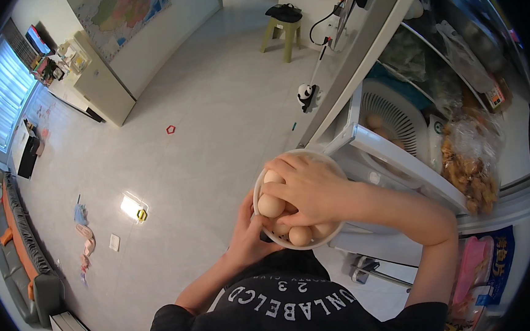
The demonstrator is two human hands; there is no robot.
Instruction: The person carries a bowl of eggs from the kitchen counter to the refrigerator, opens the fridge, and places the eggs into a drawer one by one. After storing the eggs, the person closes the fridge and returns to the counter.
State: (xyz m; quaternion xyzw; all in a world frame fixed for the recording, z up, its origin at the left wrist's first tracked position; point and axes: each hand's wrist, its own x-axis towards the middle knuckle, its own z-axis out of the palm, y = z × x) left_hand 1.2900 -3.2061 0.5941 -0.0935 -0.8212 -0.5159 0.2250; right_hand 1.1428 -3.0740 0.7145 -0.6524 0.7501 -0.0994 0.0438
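My left hand (246, 231) grips the near left side of a round white plastic basket (256, 191), holding it in front of my chest. Several light brown eggs (300, 236) lie in the basket. From above, my right hand (310, 187) reaches in with its palm down. Its fingers and thumb lie around an egg (271, 205) at the left; what is under the palm is hidden, so a firm hold cannot be told. Right of the basket is an open refrigerator, where a grey slotted basket (410, 127) holds more eggs (381, 133).
A white drawer front with a clear panel (393, 161) juts out from the refrigerator beside my right forearm. A plastic bag of brown food (468, 169) lies behind it. Door-shelf packages (477, 266) are at lower right. A green stool (283, 30) and small toys stand on the floor.
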